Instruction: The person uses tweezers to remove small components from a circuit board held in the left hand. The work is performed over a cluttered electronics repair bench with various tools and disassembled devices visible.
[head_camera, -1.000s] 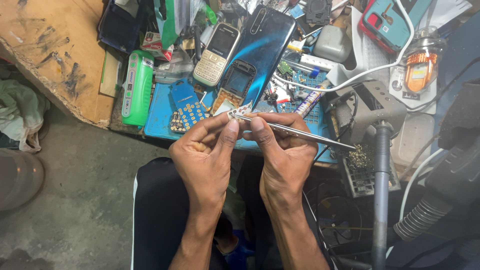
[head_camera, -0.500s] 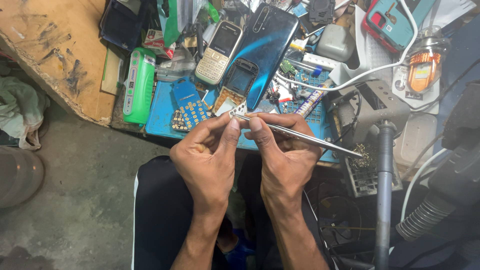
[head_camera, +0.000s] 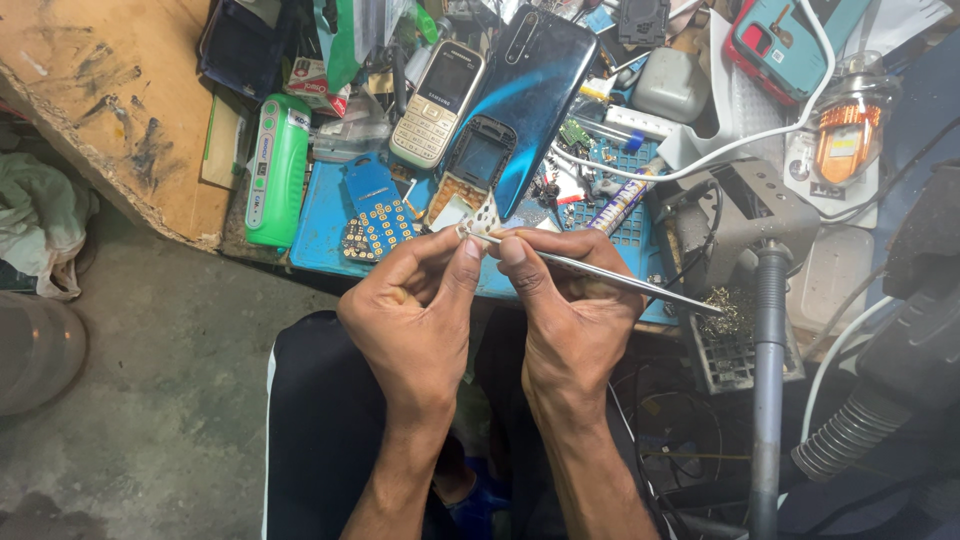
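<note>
The left hand (head_camera: 415, 305) is pinching a small white perforated part (head_camera: 484, 216) between thumb and forefinger, fingers closed tight on its lower edge. The right hand (head_camera: 570, 310) is closing thumb and forefinger around slim metal tweezers (head_camera: 600, 272), whose tips are meeting the white part right at the left fingertips; the long shaft is trailing away to the right. Whether the tips are actually gripping something tiny on the part is hard to tell from this angle.

This is looking like fine picking or seating work on the part, held up just above the bench edge. The next move is likely calling for a steady left pinch and a very light, exact nudge from the tweezer tips, since the part seems thin and easy to bend or flick away.

Just beyond the hands, a blue work mat (head_camera: 320, 215) is lying flat and smooth, carrying a blue keypad board (head_camera: 375, 210) dotted with gold contacts and an empty dark phone frame (head_camera: 478, 165). Beside those, a beige keypad phone (head_camera: 438, 103) is resting with matte plastic keys, and a glossy blue-black phone back (head_camera: 535, 95) is leaning over the clutter. To the left, a bright green oblong plastic device (head_camera: 275, 170) is sitting near a scarred wooden board (head_camera: 110, 90). A white cable (head_camera: 760, 135) is curving across the right side.
</note>
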